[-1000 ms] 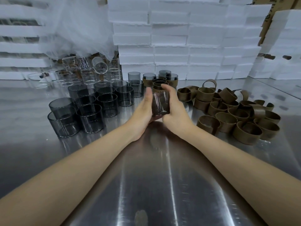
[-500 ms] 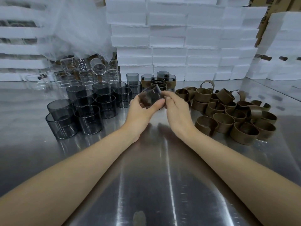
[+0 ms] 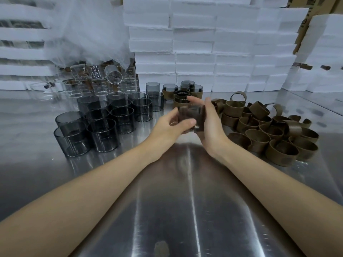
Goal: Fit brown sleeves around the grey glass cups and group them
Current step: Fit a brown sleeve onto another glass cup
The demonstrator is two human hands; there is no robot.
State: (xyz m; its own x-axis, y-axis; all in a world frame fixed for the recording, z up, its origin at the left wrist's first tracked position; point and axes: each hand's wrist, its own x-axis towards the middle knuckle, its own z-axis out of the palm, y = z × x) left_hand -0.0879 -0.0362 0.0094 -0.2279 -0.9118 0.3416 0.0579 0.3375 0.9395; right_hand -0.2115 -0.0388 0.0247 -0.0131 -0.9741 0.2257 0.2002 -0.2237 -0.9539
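Note:
Both hands hold one grey glass cup with a brown sleeve (image 3: pixel 191 115) above the middle of the steel table (image 3: pixel 185 210). My left hand (image 3: pixel 170 127) grips it from the left with thumb in front. My right hand (image 3: pixel 211 125) wraps its right side, fingers over the top. The cup is blurred. Bare grey cups (image 3: pixel 100 125) stand grouped at the left. Sleeved cups (image 3: pixel 183 93) stand behind my hands. Loose brown sleeves (image 3: pixel 269 130) lie piled at the right.
Clear glass beakers (image 3: pixel 96 82) crowd the back left under a plastic sheet. White foam boxes (image 3: pixel 213 43) are stacked along the back and right, with cardboard behind them.
The cup went from upright to tilted left, then back nearer upright. Both hands kept hold of it and shifted slightly to the right.

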